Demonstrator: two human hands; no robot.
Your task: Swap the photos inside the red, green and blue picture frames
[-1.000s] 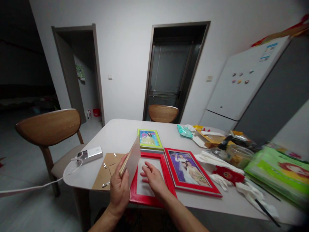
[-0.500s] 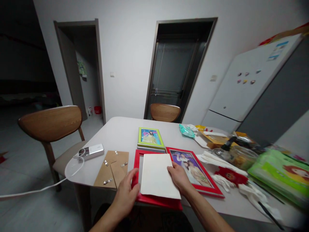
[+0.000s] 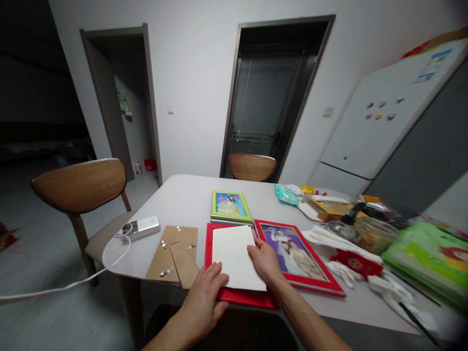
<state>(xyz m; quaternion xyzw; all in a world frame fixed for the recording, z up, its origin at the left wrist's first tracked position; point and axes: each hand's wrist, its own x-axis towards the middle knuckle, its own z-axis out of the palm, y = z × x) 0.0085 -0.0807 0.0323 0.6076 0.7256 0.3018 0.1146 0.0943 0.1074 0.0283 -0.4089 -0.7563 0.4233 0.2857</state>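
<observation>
A white sheet of card point(image 3: 237, 258) lies over a red picture frame point(image 3: 248, 298) at the table's near edge, covering most of it. My right hand point(image 3: 263, 258) pinches the card's right edge. At the lower left my left hand point(image 3: 208, 295) rests with its fingers laid across the frame's border and the card's corner, thumb apart. Close on the right is another red picture frame point(image 3: 296, 258) with a photo of people. Behind, a lime-green picture frame point(image 3: 230, 204) lies face up. Brown backing boards point(image 3: 157, 261) with metal clips lie to the left.
A silver-white device point(image 3: 148, 224) with a white cable point(image 3: 122, 258) sits at the table's left. On the right are crumpled tissues point(image 3: 343, 273), a clear jar point(image 3: 376, 234), a green package point(image 3: 427, 263) and a teal packet point(image 3: 287, 194). Wooden chairs point(image 3: 80, 185) stand around the table.
The white card has shifted up and left, squarer over the red frame. My left hand has moved right onto the card's lower left corner. My right hand still holds the right edge.
</observation>
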